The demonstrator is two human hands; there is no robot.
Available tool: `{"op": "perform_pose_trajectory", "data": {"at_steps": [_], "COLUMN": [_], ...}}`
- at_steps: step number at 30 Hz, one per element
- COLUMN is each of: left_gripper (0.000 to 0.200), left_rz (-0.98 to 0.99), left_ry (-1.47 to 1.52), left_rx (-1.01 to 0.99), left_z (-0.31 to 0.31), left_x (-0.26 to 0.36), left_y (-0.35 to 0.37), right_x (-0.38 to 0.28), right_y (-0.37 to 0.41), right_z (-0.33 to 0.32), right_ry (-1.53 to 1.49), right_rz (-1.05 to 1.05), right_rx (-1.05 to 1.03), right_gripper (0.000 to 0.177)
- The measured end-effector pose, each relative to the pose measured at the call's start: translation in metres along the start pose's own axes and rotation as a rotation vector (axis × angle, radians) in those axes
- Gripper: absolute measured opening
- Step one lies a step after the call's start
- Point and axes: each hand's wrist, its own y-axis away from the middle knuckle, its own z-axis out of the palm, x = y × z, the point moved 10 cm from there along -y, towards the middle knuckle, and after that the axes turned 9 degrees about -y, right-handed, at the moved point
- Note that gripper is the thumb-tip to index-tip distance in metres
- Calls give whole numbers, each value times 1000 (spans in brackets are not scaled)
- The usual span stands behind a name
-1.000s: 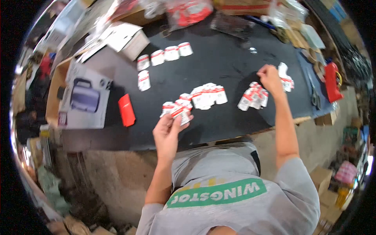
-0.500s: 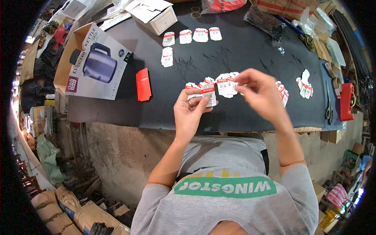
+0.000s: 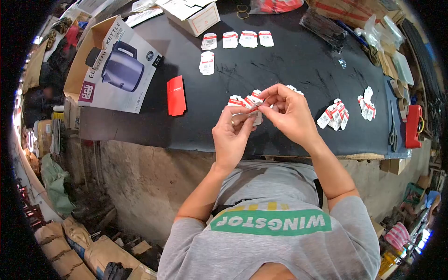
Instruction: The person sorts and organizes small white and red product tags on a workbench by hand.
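Note:
Near the table's front edge, my left hand [image 3: 232, 135] pinches a small white and red tag [image 3: 257, 119], mostly covered by the fingers. My right hand [image 3: 290, 113] meets it from the right, thumb and forefinger closed at the tag's top edge; what they grip is too small to make out. Just beyond my hands lie white tags with red bands [image 3: 236, 101], partly hidden. Thin black strings [image 3: 267, 69] are spread behind them. To the right rest a fanned pile of tags [image 3: 334, 115] and a smaller pile [image 3: 367, 104].
An electric kettle box [image 3: 122, 67] and red cards [image 3: 176, 96] are on the left. Tag stacks [image 3: 248, 38] form a row at the back, by a white box [image 3: 203, 19]. Scissors [image 3: 393, 131] and a red tool [image 3: 413, 126] lie far right.
My right hand has moved left and down to meet my left hand at the tag. The tag has tilted in my left fingers. The camera view has shifted slightly.

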Motion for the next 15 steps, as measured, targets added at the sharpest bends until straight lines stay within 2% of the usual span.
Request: {"op": "perform_pose_trajectory", "data": {"at_steps": [2, 4, 5, 6, 8, 11, 12, 14, 15], "left_gripper": [15, 13, 13, 13, 15, 13, 13, 11, 13], "left_rz": [42, 361, 387, 386, 521, 620, 622, 421, 324], "left_ry": [-94, -417, -418, -418, -599, -643, -641, -428, -338], "left_rx": [3, 64, 117, 119, 170, 211, 210, 187, 152], "left_z": [-4, -8, -12, -14, -16, -18, -17, -21, -22], "left_x": [1, 31, 36, 36, 49, 58, 60, 47, 32], "left_y": [0, 5, 5, 4, 8, 10, 10, -1, -5], "right_x": [15, 21, 24, 23, 17, 10, 12, 14, 6], "right_y": [0, -1, -1, -2, -4, -14, -18, -32, -48], "right_z": [10, 14, 17, 18, 25, 26, 26, 27, 18], "right_ry": [-241, -312, -380, -379, -388, -366, -326, -248, -85], "right_rz": [185, 207, 229, 231, 259, 289, 323, 307, 93], "right_rx": [-82, -105, -118, -120, -183, -202, -214, -189, -96], "right_gripper": [20, 20, 21, 21, 19, 17, 17, 20, 21]}}
